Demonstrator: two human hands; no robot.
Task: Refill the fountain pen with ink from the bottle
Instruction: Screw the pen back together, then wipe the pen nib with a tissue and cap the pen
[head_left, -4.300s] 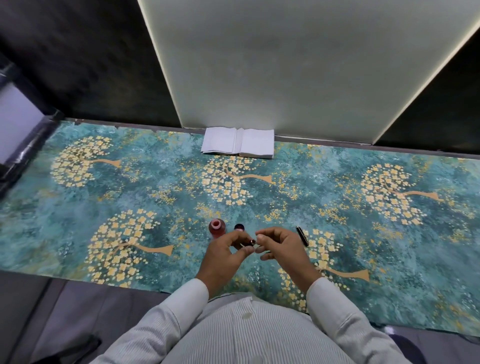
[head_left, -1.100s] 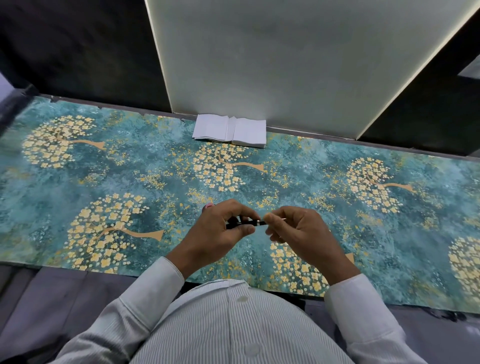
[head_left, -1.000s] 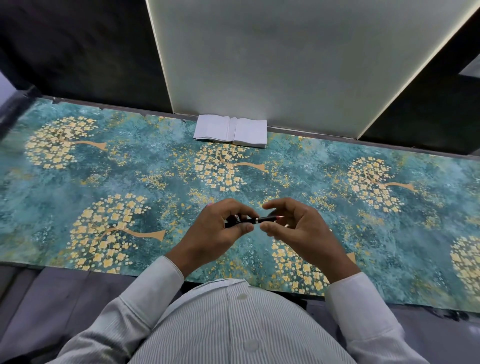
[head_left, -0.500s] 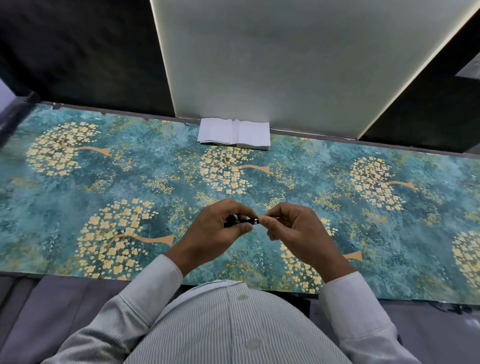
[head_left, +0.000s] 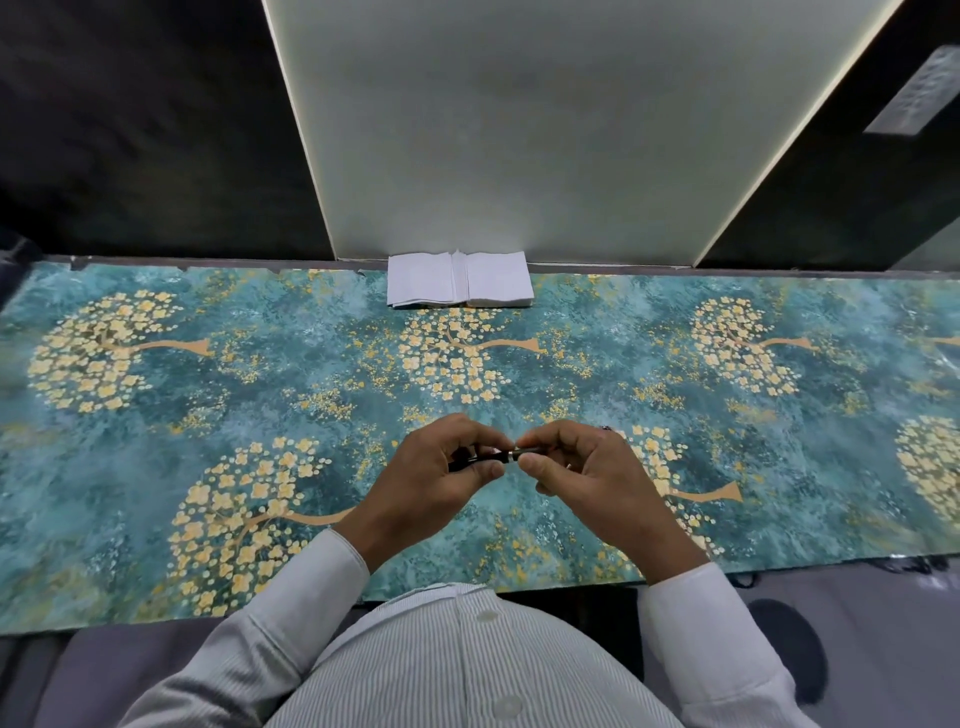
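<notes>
I hold a black fountain pen (head_left: 500, 457) level between both hands, a little above the teal mat (head_left: 260, 395). My left hand (head_left: 434, 478) grips the dark barrel end. My right hand (head_left: 587, 475) pinches the other end, where a silver ring shows between my fingertips. Most of the pen is covered by my fingers. The ink bottle is hidden behind my hands. A small dark bit (head_left: 605, 428) peeks out past my right knuckles.
A folded white tissue stack (head_left: 460, 279) lies at the mat's far edge against a pale upright panel (head_left: 519, 130). Dark wall sections flank the panel. The mat's near edge runs just in front of my shirt.
My hands have stayed together on the pen, with the right fingers shifting their pinch at the silver ring. The red ink bottle and the loose dark piece seen earlier are now hidden.
</notes>
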